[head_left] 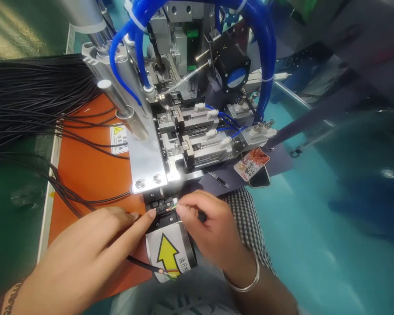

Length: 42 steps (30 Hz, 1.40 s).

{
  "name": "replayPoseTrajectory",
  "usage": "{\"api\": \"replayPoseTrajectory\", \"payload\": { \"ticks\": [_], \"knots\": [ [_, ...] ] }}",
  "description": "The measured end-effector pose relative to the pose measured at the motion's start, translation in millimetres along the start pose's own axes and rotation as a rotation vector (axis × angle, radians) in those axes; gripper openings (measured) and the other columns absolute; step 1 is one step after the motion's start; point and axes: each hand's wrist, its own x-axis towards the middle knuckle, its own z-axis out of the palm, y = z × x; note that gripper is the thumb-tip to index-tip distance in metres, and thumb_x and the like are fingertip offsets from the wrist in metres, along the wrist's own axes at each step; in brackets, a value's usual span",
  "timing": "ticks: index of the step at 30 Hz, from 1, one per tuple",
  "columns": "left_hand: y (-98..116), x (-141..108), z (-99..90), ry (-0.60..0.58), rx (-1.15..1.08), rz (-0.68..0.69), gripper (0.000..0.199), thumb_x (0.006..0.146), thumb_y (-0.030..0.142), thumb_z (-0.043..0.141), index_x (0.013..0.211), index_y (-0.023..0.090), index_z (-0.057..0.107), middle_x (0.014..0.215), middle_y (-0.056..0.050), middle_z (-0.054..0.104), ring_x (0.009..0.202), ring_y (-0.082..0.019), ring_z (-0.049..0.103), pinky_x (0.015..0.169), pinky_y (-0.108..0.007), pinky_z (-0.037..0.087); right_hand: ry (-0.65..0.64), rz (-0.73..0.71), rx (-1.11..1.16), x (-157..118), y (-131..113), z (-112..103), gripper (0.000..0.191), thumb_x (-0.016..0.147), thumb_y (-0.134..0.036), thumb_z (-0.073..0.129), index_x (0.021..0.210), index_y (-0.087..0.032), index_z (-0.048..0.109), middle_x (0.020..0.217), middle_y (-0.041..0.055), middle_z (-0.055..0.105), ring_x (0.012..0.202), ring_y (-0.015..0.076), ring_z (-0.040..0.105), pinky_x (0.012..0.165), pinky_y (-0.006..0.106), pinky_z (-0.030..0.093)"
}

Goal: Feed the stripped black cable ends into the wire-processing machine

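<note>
My left hand (pixel 100 245) reaches in palm down, one fingertip pressing the left side of a small black fixture (pixel 160 204). Its other fingers bend over a black cable (pixel 96 201), which runs under them from the left; their grip is partly hidden. At the fixture's right side my right hand (pixel 210 221) pinches thin coloured wires (pixel 173 206) between thumb and forefinger. A second cable end (pixel 144 264), stripped to coloured wires, lies over a white label with a yellow arrow (pixel 167 253) just below.
Behind the fixture stands a metal machine (pixel 147 153) with cylinders and blue hoses (pixel 265 48). Many black cables (pixel 36 87) spread across the orange mat (pixel 85 170) at left. A slim knife-like tool (pixel 218 178), a printed card (pixel 251 164) and a phone-like object (pixel 262 177) lie at right.
</note>
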Motion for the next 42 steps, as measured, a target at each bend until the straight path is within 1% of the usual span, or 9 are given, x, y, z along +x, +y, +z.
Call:
{"api": "replayPoseTrajectory", "payload": {
  "ticks": [5,11,16,19,23,26,29,37,42],
  "knots": [
    [1,-3,3.3,-0.004,0.0,0.005,0.068,0.087,0.013,0.056,0.151,0.017,0.031,0.092,-0.008,0.062,0.085,-0.02,0.057,0.071,-0.031,0.048,0.053,-0.157,-0.16,-8,-4,9,0.016,0.09,-0.016,0.055,0.075,-0.02,0.061,0.069,-0.0009,0.057,0.067,0.0142,0.055,0.066,0.028,0.044],
    [1,0,2.6,0.0,0.015,0.051,0.069,0.088,0.009,0.053,0.151,0.017,0.029,0.097,-0.009,0.063,0.086,-0.02,0.055,0.072,-0.031,0.047,0.056,-0.092,-0.164,-6,-4,11,0.009,0.09,-0.019,0.058,0.087,-0.022,0.065,0.077,-0.0002,0.064,0.073,0.0153,0.059,0.071,0.028,0.047],
    [-2,8,3.2,0.011,0.092,0.114,0.059,0.091,0.007,0.045,0.148,0.015,0.035,0.107,-0.012,0.062,0.099,-0.024,0.057,0.082,-0.035,0.047,0.015,-0.172,-0.263,3,0,7,0.015,0.092,-0.017,0.055,0.081,-0.02,0.065,0.076,0.001,0.064,0.076,0.0165,0.058,0.072,0.028,0.045],
    [-3,12,3.3,0.03,0.158,0.12,0.051,0.093,0.007,0.039,0.143,0.016,0.042,0.106,-0.012,0.063,0.101,-0.024,0.057,0.082,-0.035,0.049,-0.017,-0.058,-0.27,6,3,3,0.015,0.092,-0.021,0.057,0.078,-0.021,0.063,0.072,-0.001,0.061,0.072,0.0154,0.057,0.069,0.027,0.043],
    [-2,14,5.9,0.03,0.179,0.119,0.046,0.092,0.007,0.038,0.136,0.016,0.051,0.094,-0.009,0.064,0.092,-0.022,0.058,0.074,-0.033,0.052,-0.057,0.153,-0.187,6,5,2,0.018,0.091,-0.026,0.059,0.073,-0.021,0.059,0.066,-0.0036,0.055,0.063,0.0128,0.051,0.06,0.024,0.04],
    [-2,15,9.4,0.022,0.202,0.133,0.044,0.09,0.005,0.04,0.131,0.013,0.055,0.088,-0.008,0.062,0.085,-0.022,0.058,0.072,-0.035,0.053,-0.103,0.227,-0.138,4,7,2,0.016,0.091,-0.025,0.054,0.076,-0.02,0.058,0.068,-0.0034,0.052,0.065,0.013,0.05,0.06,0.024,0.039],
    [-1,17,11.9,0.019,0.217,0.143,0.043,0.088,0.003,0.041,0.127,0.013,0.057,0.087,-0.008,0.062,0.086,-0.023,0.059,0.075,-0.038,0.053,-0.144,0.297,-0.074,4,8,1,0.016,0.092,-0.024,0.05,0.078,-0.021,0.056,0.07,-0.0031,0.051,0.066,0.0132,0.049,0.059,0.025,0.038],
    [2,18,12.0,0.004,0.217,0.101,0.044,0.087,0.002,0.041,0.126,0.014,0.057,0.084,-0.007,0.058,0.086,-0.025,0.057,0.075,-0.039,0.051,-0.143,0.361,0.029,7,9,2,0.012,0.087,-0.022,0.052,0.075,-0.021,0.054,0.067,-0.0045,0.048,0.062,0.0127,0.043,0.055,0.025,0.033],
    [3,19,8.2,0.002,0.239,0.111,0.047,0.084,-0.002,0.038,0.125,0.013,0.058,0.083,-0.008,0.056,0.084,-0.026,0.055,0.066,-0.038,0.049,-0.104,0.4,0.124,11,15,4,0.011,0.082,-0.023,0.058,0.072,-0.02,0.055,0.064,-0.0048,0.046,0.061,0.0122,0.041,0.055,0.025,0.033]
  ]
}}
